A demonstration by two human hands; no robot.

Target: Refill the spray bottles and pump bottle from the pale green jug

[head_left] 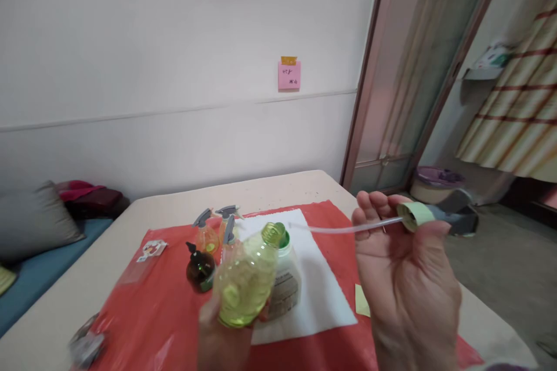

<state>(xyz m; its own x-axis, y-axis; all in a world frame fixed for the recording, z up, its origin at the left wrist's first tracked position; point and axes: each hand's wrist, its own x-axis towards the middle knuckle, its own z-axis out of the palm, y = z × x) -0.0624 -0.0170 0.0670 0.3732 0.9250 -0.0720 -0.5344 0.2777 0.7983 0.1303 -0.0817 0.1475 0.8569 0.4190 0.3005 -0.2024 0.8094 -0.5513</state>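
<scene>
My left hand (221, 324) grips a clear yellow-green spray bottle (248, 281) low on its body. The bottle is uncapped, holds liquid and tilts to the right. In my right hand (404, 284), palm up, is a trigger spray head (416, 215) with a pale green collar, held by thumb and fingers. Its thin clear dip tube (339, 229) points left toward the bottle's neck. Behind the tilted bottle stands a labelled container (286, 284) with a green open mouth, partly hidden. Whether the bottle's neck touches that mouth I cannot tell.
Several grey-topped spray bottles (206, 237) and a dark pump bottle (201, 269) stand on the red sheet (161, 301). A white sheet (322, 290) lies under the container. A yellow note (362, 300) is beside my right hand, and a crumpled clear item (87, 345) is at front left.
</scene>
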